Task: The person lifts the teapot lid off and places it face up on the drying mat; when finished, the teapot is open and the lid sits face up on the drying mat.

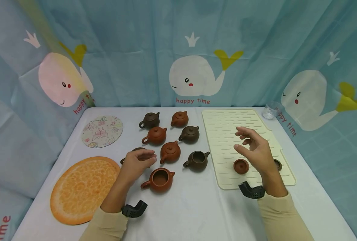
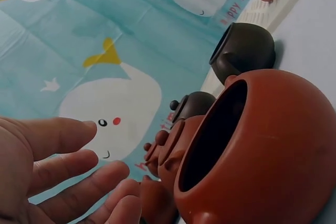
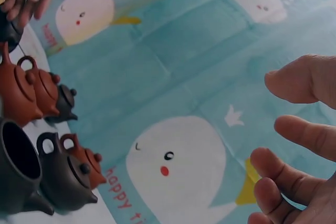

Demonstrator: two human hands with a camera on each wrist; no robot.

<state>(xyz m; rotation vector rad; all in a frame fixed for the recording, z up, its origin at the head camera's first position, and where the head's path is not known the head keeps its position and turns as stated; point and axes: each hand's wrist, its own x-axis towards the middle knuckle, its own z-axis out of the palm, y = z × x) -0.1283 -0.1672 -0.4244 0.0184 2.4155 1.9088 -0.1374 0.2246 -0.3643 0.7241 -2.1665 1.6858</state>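
My left hand (image 1: 137, 164) hovers with loosely bent fingers, holding nothing, over a dark teapot (image 1: 138, 149) that it mostly hides. Just right of it sits a lidless reddish teapot (image 1: 160, 180); its wide mouth fills much of the left wrist view. A lidless dark teapot (image 1: 197, 161) stands farther right. My right hand (image 1: 255, 150), also holding nothing, is raised above a cream mat (image 1: 229, 134) with fingers and thumb apart. Near it on the mat lie a small reddish lid-like piece (image 1: 241, 166) and a dark one (image 1: 277, 164), partly hidden by the wrist.
Several lidded teapots, reddish (image 1: 170, 152) and dark (image 1: 189, 134), cluster mid-table. On the left lie a round patterned mat (image 1: 102, 131) and an orange round mat (image 1: 83, 187). A clear cup (image 1: 270, 111) stands at the back right, by the whale-print curtain (image 1: 130, 67).
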